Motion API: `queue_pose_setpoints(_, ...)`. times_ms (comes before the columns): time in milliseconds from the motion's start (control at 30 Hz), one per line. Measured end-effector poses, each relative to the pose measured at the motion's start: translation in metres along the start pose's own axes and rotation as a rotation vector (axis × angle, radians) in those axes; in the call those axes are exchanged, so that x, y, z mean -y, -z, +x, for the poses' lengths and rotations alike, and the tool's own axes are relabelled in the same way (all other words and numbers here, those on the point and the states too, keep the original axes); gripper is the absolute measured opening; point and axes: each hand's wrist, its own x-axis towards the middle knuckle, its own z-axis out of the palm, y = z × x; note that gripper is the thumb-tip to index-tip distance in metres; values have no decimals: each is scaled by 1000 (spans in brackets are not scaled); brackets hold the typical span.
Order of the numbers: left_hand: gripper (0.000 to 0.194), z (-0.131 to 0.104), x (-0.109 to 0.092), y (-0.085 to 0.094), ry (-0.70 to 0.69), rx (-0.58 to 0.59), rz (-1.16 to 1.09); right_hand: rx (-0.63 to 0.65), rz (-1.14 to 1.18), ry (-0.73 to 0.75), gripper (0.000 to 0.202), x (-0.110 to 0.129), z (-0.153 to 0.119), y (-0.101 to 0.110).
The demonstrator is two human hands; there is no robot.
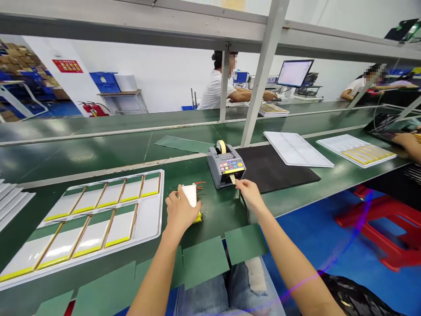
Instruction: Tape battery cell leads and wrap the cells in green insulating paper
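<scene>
Green bench (pixel 217 215), tray (pixel 148 219) of flat cells (pixel 120 223) at left, black mat (pixel 279 173) at right, dispenser (pixel 226 166) between, left hand (pixel 180 210) gripping white pack (pixel 190 194) with red wires (pixel 199 183), between tray and dispenser, right hand (pixel 251 194) pinching tape (pixel 233 179) at dispenser's front.

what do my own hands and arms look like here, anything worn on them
Both hands, the left and the right, are bare, with no gloves. The forearms are bare too, with no sleeves over them, and no watch or bracelet shows on either wrist.
</scene>
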Motion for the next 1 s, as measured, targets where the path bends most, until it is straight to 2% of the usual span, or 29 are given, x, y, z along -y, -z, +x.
queue_pose_setpoints(100,87,4,5,6,38,14,-48,-44,65,-7,36,-2,-6,-7)
queue_pose_setpoints(200,84,4,16,19,64,26,-111,-74,140,9,34,-5,-23,-4)
queue_pose_setpoints(233,83,1,21,24,84,33,-198,-81,174,13,35,-7,-29,-2)
queue_pose_setpoints(300,82,-10,34,36,164,100,-565,-106,256,6,37,-10,-38,1)
queue_pose_setpoints(400,79,-35,48,51,339,337,-1369,-171,382,-23,42,-13,-40,-2)
queue_pose_setpoints(467,84,-53,52,56,413,469,-1792,-196,452,-41,50,-12,-33,-10)
queue_pose_setpoints(533,86,-69,53,56,479,494,-2075,-195,509,-57,58,-10,-23,-19)
queue_pose_setpoints(567,83,-76,52,55,517,482,-2146,-191,531,-63,61,-9,-17,-24)
queue_pose_setpoints(667,59,-89,52,47,618,431,-2125,-203,569,-50,68,-8,-6,-33)
queue_pose_setpoints(733,48,-93,52,42,653,389,-1982,-216,576,-22,71,-7,-4,-35)
queue_pose_setpoints(833,44,-98,49,38,653,339,-1686,-200,577,15,66,-4,-15,-32)
queue_pose_setpoints(933,50,-105,43,38,565,420,-1440,-144,573,25,61,5,-42,-21)
queue_pose_setpoints(1000,54,-110,37,41,433,511,-1308,-32,560,26,56,16,-62,-8)
